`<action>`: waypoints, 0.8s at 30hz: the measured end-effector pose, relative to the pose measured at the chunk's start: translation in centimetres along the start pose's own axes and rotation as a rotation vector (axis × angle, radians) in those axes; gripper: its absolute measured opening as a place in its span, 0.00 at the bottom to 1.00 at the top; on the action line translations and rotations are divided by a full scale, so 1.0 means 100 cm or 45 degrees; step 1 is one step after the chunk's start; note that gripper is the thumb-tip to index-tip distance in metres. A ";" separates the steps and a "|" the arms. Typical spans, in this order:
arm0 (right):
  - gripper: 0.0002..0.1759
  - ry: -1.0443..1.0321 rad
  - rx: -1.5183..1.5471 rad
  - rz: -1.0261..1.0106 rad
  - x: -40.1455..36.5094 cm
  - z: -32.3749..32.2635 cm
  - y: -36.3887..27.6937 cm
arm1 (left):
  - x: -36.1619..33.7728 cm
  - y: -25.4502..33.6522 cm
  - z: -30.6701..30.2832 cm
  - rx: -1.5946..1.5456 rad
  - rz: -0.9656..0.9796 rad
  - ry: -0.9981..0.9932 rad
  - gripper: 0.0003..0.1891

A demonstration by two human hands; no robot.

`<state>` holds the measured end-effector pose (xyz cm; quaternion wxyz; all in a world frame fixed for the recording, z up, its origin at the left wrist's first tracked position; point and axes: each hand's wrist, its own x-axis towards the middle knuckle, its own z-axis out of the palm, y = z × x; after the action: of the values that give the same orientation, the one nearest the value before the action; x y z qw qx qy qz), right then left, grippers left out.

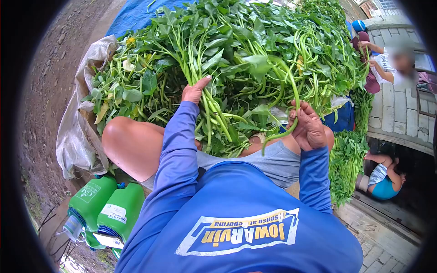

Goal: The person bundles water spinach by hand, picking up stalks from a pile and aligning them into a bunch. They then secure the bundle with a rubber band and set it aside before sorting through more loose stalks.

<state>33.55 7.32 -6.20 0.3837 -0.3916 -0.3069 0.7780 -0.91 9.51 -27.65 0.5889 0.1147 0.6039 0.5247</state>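
Note:
My left hand (195,91) is closed around a bunch of leafy green stems (213,111) that looks like water spinach. The leaves fan out above the fist, and the cut ends hang toward my lap. My right hand (307,126) pinches a single long green stem (293,84) between thumb and fingers. That stem curves over to the left at its top, where a leaf is blurred. Both hands are above my crossed legs, in front of a large heap of the same greens (273,38). Some loose leaves and stems lie between my knees.
A white woven sack (75,127) edges the heap at left, with a blue tarp (129,18) behind. Two green jugs (91,195) stand by my left side. Bundled greens (348,166) lie at right. Another person (387,61) handles a stem, and a second person (387,179) sits lower right.

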 end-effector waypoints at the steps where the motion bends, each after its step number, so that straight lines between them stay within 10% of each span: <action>1: 0.18 0.080 -0.169 -0.045 0.001 0.010 -0.004 | 0.000 -0.003 0.001 -0.015 -0.042 -0.022 0.23; 11: 0.20 0.269 -1.471 -0.584 0.099 0.072 0.015 | -0.024 -0.001 0.037 -0.165 -0.067 -0.211 0.25; 16: 0.17 0.071 -1.250 0.044 0.142 0.028 0.130 | -0.019 -0.030 0.035 -0.741 -0.469 -0.619 0.20; 24: 0.14 0.170 -1.329 0.117 0.137 0.018 0.175 | -0.018 -0.071 0.042 -0.183 0.161 0.236 0.36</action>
<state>20.37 9.40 -24.04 0.1219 -0.5923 -0.6108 0.5112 6.51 7.24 -31.02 0.5029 0.0611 0.6083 0.6110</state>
